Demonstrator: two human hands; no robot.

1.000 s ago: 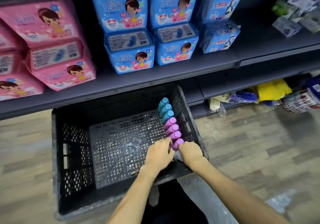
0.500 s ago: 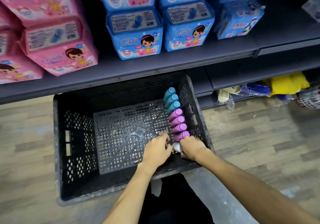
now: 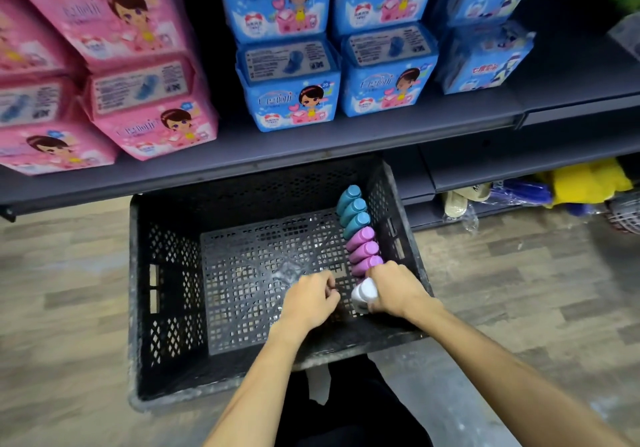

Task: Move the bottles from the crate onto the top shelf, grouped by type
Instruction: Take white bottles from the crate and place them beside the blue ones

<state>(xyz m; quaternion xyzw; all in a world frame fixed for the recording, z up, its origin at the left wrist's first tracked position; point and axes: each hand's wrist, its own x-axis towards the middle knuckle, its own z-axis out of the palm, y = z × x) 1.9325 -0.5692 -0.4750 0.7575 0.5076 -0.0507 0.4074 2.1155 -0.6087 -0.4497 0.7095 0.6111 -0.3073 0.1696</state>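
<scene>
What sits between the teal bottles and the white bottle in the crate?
Three purple bottles fill the row from teal bottles to white bottle, inside the crate; head view.

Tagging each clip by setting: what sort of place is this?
Most likely a shop aisle. Dark shelving holds stacked pink packs and blue packs of sanitary pads. A black crate on the floor holds teal bottles and purple bottles, and the right hand grips a white bottle.
</scene>
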